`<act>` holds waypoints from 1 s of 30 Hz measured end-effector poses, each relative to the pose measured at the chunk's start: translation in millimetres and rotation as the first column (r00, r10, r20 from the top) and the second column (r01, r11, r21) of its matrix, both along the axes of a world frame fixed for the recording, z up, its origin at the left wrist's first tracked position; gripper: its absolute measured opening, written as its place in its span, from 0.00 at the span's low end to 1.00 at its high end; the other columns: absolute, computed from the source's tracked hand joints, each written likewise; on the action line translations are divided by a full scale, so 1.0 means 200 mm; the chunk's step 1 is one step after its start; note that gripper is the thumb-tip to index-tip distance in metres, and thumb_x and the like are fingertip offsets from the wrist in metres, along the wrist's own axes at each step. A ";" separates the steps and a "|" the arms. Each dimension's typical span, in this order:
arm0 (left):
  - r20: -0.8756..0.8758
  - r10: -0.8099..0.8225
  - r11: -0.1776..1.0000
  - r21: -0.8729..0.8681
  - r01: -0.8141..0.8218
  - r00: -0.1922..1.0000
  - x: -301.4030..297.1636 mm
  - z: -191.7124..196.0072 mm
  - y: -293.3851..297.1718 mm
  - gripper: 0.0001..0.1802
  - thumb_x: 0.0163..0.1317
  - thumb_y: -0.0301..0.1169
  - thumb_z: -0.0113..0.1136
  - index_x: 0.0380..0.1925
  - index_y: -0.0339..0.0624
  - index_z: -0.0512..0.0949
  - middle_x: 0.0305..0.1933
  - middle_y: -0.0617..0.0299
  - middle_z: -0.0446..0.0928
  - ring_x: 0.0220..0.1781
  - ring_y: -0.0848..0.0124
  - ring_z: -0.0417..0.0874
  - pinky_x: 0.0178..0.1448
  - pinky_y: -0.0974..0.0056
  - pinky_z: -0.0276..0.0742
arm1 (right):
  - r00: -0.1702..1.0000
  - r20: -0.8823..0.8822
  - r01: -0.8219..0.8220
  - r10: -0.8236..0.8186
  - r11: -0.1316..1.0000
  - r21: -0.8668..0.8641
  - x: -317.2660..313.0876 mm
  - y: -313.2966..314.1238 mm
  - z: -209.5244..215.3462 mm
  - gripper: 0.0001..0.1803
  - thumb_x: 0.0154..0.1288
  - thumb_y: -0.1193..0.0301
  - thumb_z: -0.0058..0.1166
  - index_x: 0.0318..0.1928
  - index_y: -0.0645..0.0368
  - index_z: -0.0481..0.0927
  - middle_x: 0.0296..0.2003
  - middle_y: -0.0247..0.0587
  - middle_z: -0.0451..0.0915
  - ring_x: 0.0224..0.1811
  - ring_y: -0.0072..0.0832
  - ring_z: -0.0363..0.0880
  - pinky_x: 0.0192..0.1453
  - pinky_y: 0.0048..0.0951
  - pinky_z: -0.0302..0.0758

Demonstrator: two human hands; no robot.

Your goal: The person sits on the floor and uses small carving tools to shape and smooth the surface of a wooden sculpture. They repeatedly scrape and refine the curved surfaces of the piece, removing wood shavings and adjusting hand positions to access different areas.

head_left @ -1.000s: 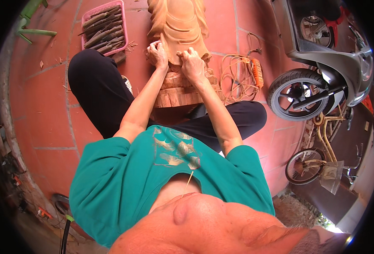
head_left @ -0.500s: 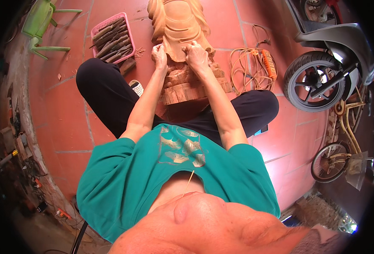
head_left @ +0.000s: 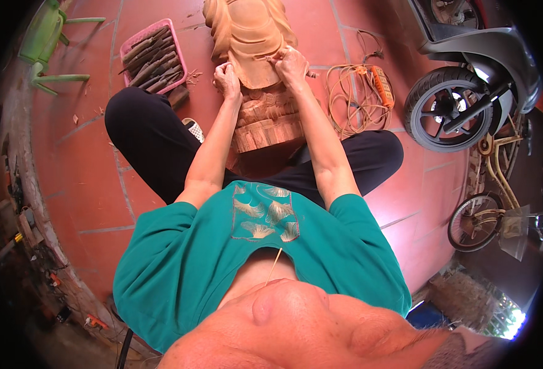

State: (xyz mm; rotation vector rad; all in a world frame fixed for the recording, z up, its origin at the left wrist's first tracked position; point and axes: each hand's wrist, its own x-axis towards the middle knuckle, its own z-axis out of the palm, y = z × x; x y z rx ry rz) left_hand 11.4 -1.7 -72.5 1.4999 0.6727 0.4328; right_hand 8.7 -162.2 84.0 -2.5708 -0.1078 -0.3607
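Note:
A carved wooden statue (head_left: pixel 253 37) with draped folds lies in front of my crossed legs, its rough-cut base (head_left: pixel 265 132) toward me. My left hand (head_left: pixel 227 81) is closed at the left edge of the carved robe. On the opposite edge, my right hand (head_left: pixel 290 66) is closed too, its thumb side against the wood. Both fists hide their fingertips, and I see no tool in either. The right forearm covers part of the base's right side.
Left of the statue sits a pink basket (head_left: pixel 174 29) of chisels (head_left: pixel 154 58), with wood shavings nearby. A coiled cable with an orange power strip (head_left: pixel 382 87) lies right. Beyond are a motorbike wheel (head_left: pixel 448 109) and a bicycle (head_left: pixel 475 221). A green chair (head_left: pixel 40 37) stands far left.
The statue appears turned, with less of its base showing right of my forearm. My right hand sits farther up and out along its edge. The whole view has shifted slightly.

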 end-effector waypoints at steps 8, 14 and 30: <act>-0.091 0.044 0.995 0.098 -0.035 0.995 -0.04 0.09 -0.02 0.11 0.61 0.37 0.54 0.35 0.43 0.82 0.41 0.54 0.80 0.49 0.55 0.76 0.58 0.52 0.66 | 0.992 -0.120 -0.029 0.031 0.999 0.023 -0.26 0.05 0.03 0.10 0.51 0.64 0.69 0.25 0.56 0.84 0.31 0.40 0.79 0.34 0.42 0.81 0.36 0.43 0.75; -0.095 0.023 0.996 0.083 -0.016 0.995 -0.06 0.12 -0.06 0.11 0.61 0.38 0.54 0.36 0.46 0.82 0.42 0.55 0.80 0.51 0.55 0.74 0.60 0.52 0.66 | 0.995 -0.078 0.064 -0.067 0.997 -0.052 -0.05 -0.01 -0.04 0.13 0.52 0.60 0.69 0.26 0.55 0.84 0.34 0.41 0.82 0.36 0.44 0.81 0.39 0.43 0.75; -0.083 0.029 0.995 0.102 -0.021 0.996 -0.07 0.17 -0.06 0.11 0.60 0.38 0.54 0.35 0.47 0.82 0.42 0.55 0.80 0.48 0.56 0.77 0.59 0.52 0.66 | 0.994 -0.059 0.077 -0.093 0.971 -0.227 -0.02 -0.04 -0.06 0.12 0.53 0.61 0.68 0.28 0.56 0.85 0.33 0.45 0.82 0.38 0.44 0.83 0.42 0.45 0.77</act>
